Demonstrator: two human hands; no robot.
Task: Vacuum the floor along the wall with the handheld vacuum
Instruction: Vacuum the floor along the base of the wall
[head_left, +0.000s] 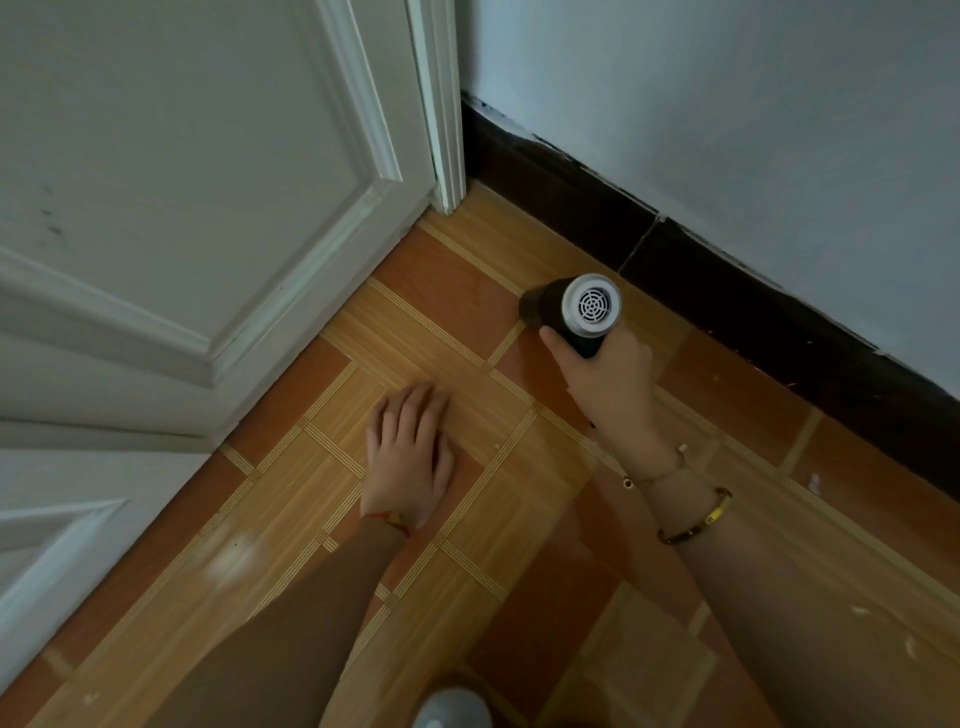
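My right hand (605, 371) is clamped around the handheld vacuum (571, 312)'s stubby black barrel, which looks light and rigid, while my left hand (408, 457) lies flat and empty on the tile floor (467, 519).

The left hand (410, 452) lies palm down near the centre of the frame, fingers together and pointing up-frame, its forearm running down to the lower left. The right hand (605, 376), right of centre, is curled closed in a grip, its forearm reaching in from the lower right with thin bands at the wrist.
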